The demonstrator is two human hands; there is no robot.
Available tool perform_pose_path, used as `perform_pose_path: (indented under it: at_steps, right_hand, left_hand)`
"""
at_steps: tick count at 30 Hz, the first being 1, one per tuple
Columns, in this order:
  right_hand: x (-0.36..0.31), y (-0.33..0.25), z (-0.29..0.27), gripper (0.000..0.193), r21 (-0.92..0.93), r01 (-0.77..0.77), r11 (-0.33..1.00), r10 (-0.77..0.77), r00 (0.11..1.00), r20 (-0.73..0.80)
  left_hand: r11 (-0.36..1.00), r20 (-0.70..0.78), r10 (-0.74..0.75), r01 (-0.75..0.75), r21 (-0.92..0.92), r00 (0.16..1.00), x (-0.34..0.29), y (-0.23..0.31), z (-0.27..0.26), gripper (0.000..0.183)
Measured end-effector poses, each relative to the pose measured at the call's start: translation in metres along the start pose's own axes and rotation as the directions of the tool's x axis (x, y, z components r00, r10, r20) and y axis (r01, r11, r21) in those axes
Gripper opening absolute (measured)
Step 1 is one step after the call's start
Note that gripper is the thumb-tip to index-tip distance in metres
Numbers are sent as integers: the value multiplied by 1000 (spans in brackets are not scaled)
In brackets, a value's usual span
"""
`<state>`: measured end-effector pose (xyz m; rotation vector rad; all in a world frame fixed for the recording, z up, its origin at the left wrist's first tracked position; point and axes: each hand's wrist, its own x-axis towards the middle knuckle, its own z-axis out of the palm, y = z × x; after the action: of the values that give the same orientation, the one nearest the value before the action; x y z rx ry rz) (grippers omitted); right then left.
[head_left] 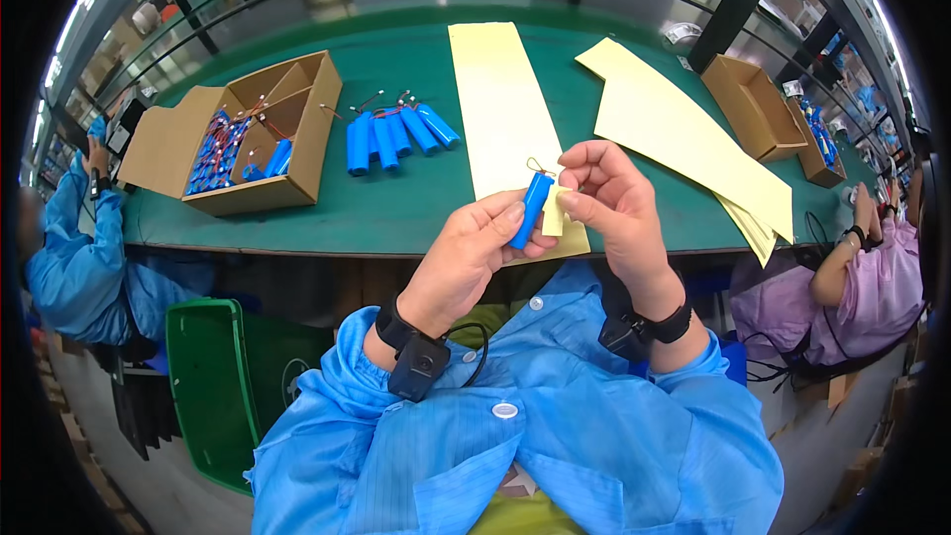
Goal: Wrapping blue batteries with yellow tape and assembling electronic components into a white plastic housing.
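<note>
My left hand (pixel 466 248) is closed round a blue cylindrical battery pack (pixel 532 213), which tilts with its thin wire loop at the top. Between the thumb and fingers of my right hand (pixel 619 208) is a small pale yellow strip (pixel 554 221), held against or right beside the battery's right side; whether it sticks there I cannot tell. Under both hands lies a long pale yellow sheet (pixel 492 89), reaching to the table's near edge. Several more blue battery packs (pixel 394 134) with wires and connectors lie in a row to its left.
An open cardboard box (pixel 297 163) of wired blue packs stands at left on the green table (pixel 396 218). More yellow sheets (pixel 684 139) lie at right, near a cardboard tray (pixel 758 104). A green bin (pixel 213 396) stands below. People sit on both sides.
</note>
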<state>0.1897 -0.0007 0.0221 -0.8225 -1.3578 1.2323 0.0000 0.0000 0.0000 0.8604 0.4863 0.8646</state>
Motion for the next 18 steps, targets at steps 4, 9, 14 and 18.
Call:
perform_pose_path:
  at_steps: [4, 9, 14, 18]
  right_hand:
    - [-2, 5, 2, 28, -35, 6, 999, -8, 998, -62]
    - [-2, 18, 7, 26, 4, 54, 999, -53, 991, -127]
    - [2, 17, 9, 25, -47, 58, 997, -63, 992, -113]
    - [6, 14, 8, 25, -47, 44, 998, -48, 995, -87]
  left_hand:
    - [999, -51, 46, -46, 0, 998, 4, -4, 5, 40]
    - [993, -124, 95, -103, -63, 988, 10, -10, 4, 37]
    - [996, -106, 87, -89, -19, 991, 7, -6, 4, 38]
    - [995, -101, 91, -94, -27, 991, 8, -7, 4, 37]
